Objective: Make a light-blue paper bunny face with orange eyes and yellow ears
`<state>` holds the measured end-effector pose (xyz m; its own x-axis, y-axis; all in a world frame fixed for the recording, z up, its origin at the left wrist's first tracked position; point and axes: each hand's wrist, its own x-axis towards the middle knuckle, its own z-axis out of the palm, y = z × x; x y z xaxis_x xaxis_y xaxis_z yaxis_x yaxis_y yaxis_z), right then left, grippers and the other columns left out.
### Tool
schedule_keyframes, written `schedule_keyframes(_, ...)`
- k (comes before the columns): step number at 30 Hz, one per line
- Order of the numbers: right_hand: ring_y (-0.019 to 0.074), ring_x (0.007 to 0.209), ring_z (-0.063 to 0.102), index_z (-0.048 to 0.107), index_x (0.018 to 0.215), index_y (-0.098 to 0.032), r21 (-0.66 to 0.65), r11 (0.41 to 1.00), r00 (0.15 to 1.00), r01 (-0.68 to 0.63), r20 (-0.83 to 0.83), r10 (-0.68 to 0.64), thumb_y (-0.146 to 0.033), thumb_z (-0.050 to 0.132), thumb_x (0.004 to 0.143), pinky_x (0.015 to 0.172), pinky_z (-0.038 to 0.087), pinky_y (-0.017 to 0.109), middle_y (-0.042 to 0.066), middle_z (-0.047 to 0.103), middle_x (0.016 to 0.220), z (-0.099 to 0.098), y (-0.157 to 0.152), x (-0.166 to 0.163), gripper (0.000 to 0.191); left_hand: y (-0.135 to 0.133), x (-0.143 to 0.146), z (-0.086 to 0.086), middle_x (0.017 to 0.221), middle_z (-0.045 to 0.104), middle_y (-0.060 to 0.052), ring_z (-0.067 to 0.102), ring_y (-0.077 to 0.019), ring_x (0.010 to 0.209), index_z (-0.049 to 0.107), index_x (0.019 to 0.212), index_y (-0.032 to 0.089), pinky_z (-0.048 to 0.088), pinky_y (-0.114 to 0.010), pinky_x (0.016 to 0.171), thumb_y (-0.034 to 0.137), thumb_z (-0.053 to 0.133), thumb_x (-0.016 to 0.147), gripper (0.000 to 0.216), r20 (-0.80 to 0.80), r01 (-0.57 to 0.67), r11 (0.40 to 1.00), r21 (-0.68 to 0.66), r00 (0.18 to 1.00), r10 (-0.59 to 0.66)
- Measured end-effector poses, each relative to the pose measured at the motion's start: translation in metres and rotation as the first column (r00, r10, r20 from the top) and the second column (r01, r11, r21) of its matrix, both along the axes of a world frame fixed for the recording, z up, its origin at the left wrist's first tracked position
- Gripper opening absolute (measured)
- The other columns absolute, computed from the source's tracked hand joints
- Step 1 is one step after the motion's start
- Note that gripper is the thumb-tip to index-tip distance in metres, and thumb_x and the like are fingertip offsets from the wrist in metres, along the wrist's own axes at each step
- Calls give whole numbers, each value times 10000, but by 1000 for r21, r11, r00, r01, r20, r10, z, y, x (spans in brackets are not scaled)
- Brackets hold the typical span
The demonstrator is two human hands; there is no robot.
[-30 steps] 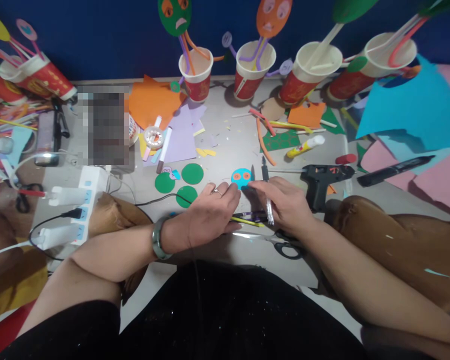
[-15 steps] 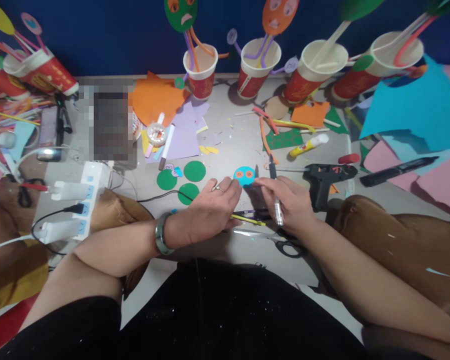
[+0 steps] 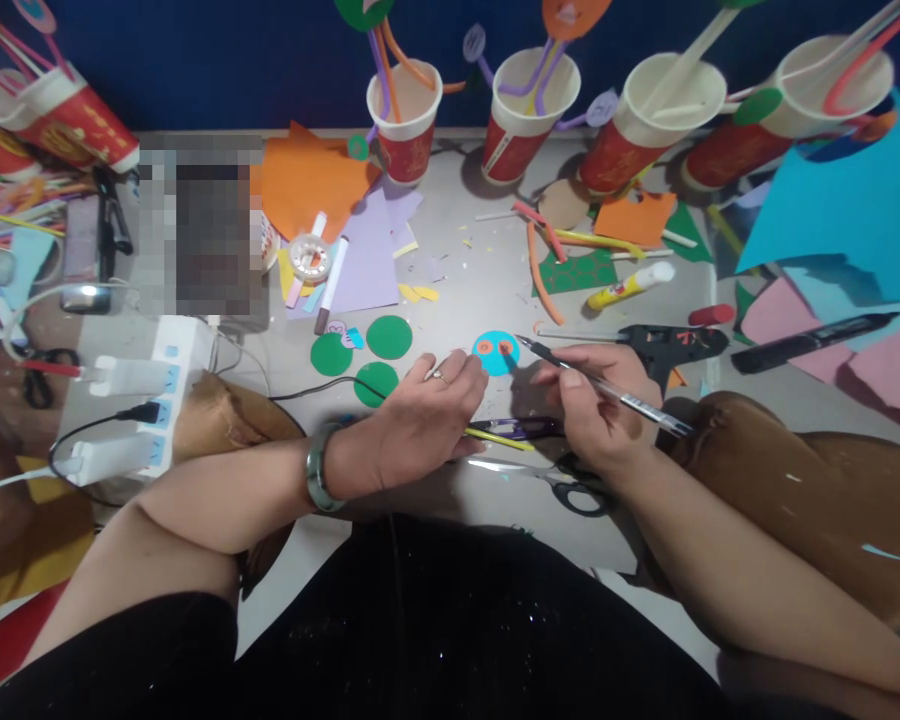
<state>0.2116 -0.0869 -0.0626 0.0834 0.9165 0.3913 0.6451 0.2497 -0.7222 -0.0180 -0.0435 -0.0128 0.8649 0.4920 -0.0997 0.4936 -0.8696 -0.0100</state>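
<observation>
A small blue paper disc (image 3: 495,366) with two orange eye pieces lies on the table between my hands. The curled fingers of my left hand (image 3: 439,410) pinch its left edge; their tips are partly hidden. My right hand (image 3: 607,400) is closed round a pen (image 3: 607,383) with a clear barrel, its dark tip pointing left, just off the disc's upper right edge. A yellow stick (image 3: 501,438) pokes out beside my left hand. Below it are scissors (image 3: 577,498) with black handles. Three green paper discs (image 3: 388,337) lie to the left.
Red-and-white paper cups (image 3: 409,150) with paper faces on stems line the back. A black glue gun (image 3: 664,350) and a glue stick (image 3: 630,286) lie right. A white power strip (image 3: 184,365) with cables stands left. Orange paper (image 3: 311,190) and scraps are scattered about.
The pen has swung from pointing away from me to pointing left at the disc. My right fingers have come off the disc's right edge; my left hand has barely moved.
</observation>
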Motion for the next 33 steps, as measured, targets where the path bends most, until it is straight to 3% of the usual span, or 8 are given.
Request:
schedule_keyframes(5, 172, 598, 686, 714, 1002, -222, 52, 998, 988, 20, 154, -28, -281, 671, 940, 571, 567, 301, 14, 731, 717, 4, 1, -1, 96, 0, 1, 2, 1441, 609, -202, 526, -323, 1343, 561, 1435, 20, 440, -442, 1076, 531, 646, 980, 690, 3, 2, 1000, 3, 1000, -2)
schedule_keyframes(13, 135, 565, 645, 677, 921, -236, 132, 991, 997, -20, 80, 9, -266, 631, 990, 537, 510, 271, 0, 708, 749, -1, 3, -3, 88, 1, 1, -3, 1455, 599, -209, 532, -326, 1336, 580, 1402, 39, 448, -436, 1057, 545, 643, 977, 663, 8, 1, 1000, 1, 1000, -1)
schedule_keyframes(22, 113, 538, 581, 656, 896, -233, 183, 982, 990, -47, 139, 21, -250, 625, 981, 518, 460, 259, -10, 690, 750, 1, 5, -3, 92, -1, 0, -4, 1499, 576, -234, 508, -338, 1388, 529, 1460, 1, 425, -457, 1116, 563, 596, 1001, 729, 9, 16, 999, 33, 1000, -16)
schedule_keyframes(33, 145, 553, 597, 671, 868, -247, 71, 997, 984, 8, 177, -21, -392, 586, 992, 521, 503, 292, 22, 688, 733, -3, 2, 0, 208, -1, 4, 6, 1513, 573, -200, 517, -326, 1388, 508, 1500, 51, 409, -448, 1110, 529, 593, 1018, 683, -31, 22, 998, -57, 999, -24)
